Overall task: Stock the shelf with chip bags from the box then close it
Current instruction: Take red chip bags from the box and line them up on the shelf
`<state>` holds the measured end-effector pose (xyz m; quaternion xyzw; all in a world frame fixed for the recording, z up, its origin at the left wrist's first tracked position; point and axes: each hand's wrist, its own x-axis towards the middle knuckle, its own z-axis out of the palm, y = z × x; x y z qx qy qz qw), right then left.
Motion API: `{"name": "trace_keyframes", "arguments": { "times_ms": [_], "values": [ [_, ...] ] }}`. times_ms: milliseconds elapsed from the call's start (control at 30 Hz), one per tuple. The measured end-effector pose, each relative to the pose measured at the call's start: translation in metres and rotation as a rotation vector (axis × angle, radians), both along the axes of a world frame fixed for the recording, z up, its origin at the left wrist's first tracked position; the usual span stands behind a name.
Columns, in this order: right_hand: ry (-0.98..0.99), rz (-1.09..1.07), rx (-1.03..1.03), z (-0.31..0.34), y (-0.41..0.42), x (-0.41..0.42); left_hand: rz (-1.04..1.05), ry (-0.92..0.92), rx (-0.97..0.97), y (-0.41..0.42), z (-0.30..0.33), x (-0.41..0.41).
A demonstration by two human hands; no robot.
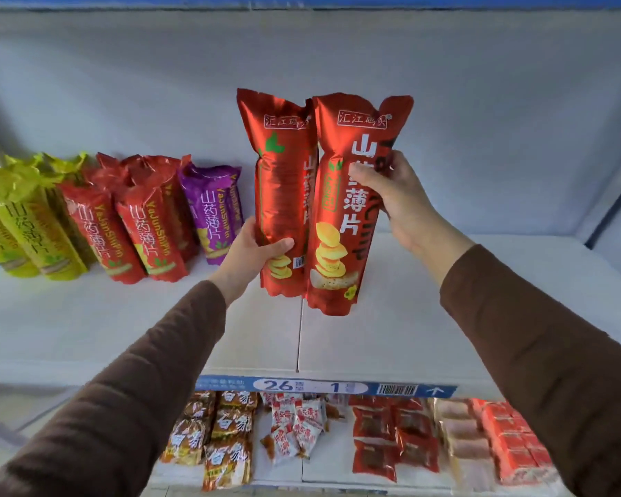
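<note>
Mid-placement: left hand [257, 245] grips the lower part of one red chip bag [282, 195], thumb across its front. Right hand [395, 195] is wrapped round the middle of a second red bag [337, 217]; there looks to be a third bag tucked behind it, hard to confirm. Both front bags are upright, touching side by side, held above the shelf [427, 317], not yet set down.

Doing it well: lower them base-first, keep them vertical, then slide left toward the purple bag [212, 213] so the row stays tight. These are tall and narrow, so I'd expect them to tip; lean them back like the stocked row [97, 224].

Room: open shelf to the right and in front of the bags, back wall well behind. Mind the near shelf edge with its price strip [323, 387] and the seam [299, 335] between shelf panels under the bags. Box isn't in view.
</note>
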<state>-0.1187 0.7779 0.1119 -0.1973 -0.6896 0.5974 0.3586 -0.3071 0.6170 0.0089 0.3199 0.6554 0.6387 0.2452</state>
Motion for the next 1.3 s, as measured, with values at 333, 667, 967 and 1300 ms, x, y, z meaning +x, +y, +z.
{"name": "trace_keyframes", "arguments": {
  "times_ms": [333,667,967,1300],
  "values": [
    [-0.006,0.036,-0.007,-0.004,0.04,-0.049,0.045,-0.058,0.012,0.052,-0.012,-0.087],
    [-0.018,-0.017,-0.008,-0.011,0.041,-0.076,0.024,-0.001,0.009,0.068,-0.021,-0.111],
    [-0.004,-0.025,-0.011,-0.013,0.032,-0.099,0.028,0.049,0.008,0.069,-0.034,-0.109],
    [-0.011,0.096,0.063,-0.02,0.003,-0.141,0.015,0.058,-0.042,0.056,-0.043,-0.107]
  ]
}}
